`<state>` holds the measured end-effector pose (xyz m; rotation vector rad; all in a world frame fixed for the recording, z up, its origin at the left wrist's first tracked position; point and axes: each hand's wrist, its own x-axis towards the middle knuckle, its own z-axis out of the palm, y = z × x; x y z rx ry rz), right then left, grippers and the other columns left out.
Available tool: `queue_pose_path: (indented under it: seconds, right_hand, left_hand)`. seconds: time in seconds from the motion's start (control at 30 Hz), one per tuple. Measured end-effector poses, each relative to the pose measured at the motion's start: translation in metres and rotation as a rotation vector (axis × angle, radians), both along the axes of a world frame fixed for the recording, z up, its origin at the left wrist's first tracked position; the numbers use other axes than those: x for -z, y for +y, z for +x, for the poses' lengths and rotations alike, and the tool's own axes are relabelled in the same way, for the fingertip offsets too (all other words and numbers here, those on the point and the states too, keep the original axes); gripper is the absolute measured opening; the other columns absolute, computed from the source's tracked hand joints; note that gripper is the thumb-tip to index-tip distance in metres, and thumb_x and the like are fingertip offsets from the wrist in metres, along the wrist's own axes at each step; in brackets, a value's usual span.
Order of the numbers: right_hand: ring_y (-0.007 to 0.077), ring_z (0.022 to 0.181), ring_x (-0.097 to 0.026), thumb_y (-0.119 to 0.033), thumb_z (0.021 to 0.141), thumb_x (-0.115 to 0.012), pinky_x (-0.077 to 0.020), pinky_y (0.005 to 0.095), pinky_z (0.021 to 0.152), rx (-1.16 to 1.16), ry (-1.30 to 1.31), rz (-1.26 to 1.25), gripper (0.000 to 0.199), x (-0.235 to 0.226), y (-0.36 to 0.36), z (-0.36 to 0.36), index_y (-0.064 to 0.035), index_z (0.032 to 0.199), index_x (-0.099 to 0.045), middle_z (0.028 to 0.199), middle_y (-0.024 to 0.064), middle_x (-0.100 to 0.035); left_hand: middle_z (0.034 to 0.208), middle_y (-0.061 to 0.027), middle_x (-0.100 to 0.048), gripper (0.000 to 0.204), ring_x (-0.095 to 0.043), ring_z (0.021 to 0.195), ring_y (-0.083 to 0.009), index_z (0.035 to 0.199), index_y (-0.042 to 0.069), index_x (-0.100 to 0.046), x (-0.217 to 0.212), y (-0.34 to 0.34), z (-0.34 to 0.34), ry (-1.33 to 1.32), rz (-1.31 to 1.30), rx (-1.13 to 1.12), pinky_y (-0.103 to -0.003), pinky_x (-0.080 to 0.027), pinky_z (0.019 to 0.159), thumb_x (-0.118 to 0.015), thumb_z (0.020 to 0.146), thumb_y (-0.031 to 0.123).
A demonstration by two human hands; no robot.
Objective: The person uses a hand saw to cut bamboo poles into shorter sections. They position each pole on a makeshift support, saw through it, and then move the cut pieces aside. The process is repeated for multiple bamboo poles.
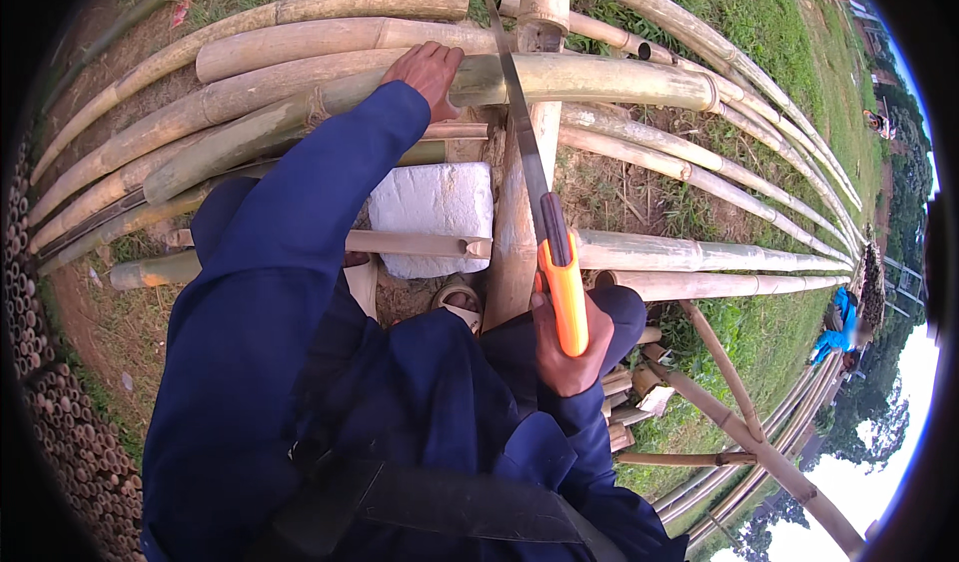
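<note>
My right hand (566,347) grips the orange handle of a hand saw (562,292). Its long grey blade (519,112) reaches forward and lies across a thick bamboo pole (599,79). That pole rests on an upright bamboo post (526,202). My left hand (432,70) presses down flat on the same pole, just left of the blade. Both arms wear dark blue sleeves.
Several long bamboo poles (250,72) lie stacked on the grass to the left and fan out to the right. A white block (432,207) sits below the pole. Cut bamboo ends (60,402) pile up at left. A person in blue (839,332) crouches far right.
</note>
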<state>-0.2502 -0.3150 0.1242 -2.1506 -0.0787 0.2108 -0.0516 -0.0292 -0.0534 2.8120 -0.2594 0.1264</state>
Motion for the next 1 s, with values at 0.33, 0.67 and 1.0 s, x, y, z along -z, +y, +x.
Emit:
queue_pose_path:
  seconds: [0.33,0.67,1.0]
  right_hand:
    - [0.02,0.084,-0.074,-0.005,0.09,-0.074,-0.0558,0.0315,0.079,0.137,0.038,-0.009,0.032,-0.03,-0.033,-0.051,0.0036,0.121,-0.071,0.094,0.0141,-0.076]
    - [0.0188,0.093,-0.074,-0.002,0.09,-0.073,-0.0551,0.0305,0.086,0.216,-0.088,0.044,0.035,-0.021,-0.044,-0.072,0.0075,0.124,-0.068,0.104,0.0148,-0.078]
    - [0.0075,0.057,-0.055,-0.008,0.092,-0.075,-0.0431,0.0235,0.054,0.133,-0.103,0.09,0.017,0.007,-0.013,-0.044,0.0044,0.102,-0.069,0.068,0.0,-0.061]
  left_hand:
    - [0.126,-0.0149,-0.063,0.087,-0.058,0.125,-0.0325,0.14,0.009,-0.048,-0.001,0.009,0.004,0.061,0.048,0.058,-0.045,-0.046,0.107,-0.091,0.066,0.027]
    - [0.138,-0.017,-0.055,0.098,-0.056,0.128,-0.0369,0.151,0.008,-0.038,-0.001,-0.003,-0.026,0.041,0.098,0.11,-0.045,-0.046,0.11,-0.089,0.07,0.029]
    - [0.133,-0.0166,-0.055,0.094,-0.054,0.127,-0.0334,0.14,0.004,-0.048,-0.011,-0.027,-0.044,0.032,0.031,0.133,-0.045,-0.045,0.106,-0.09,0.067,0.046]
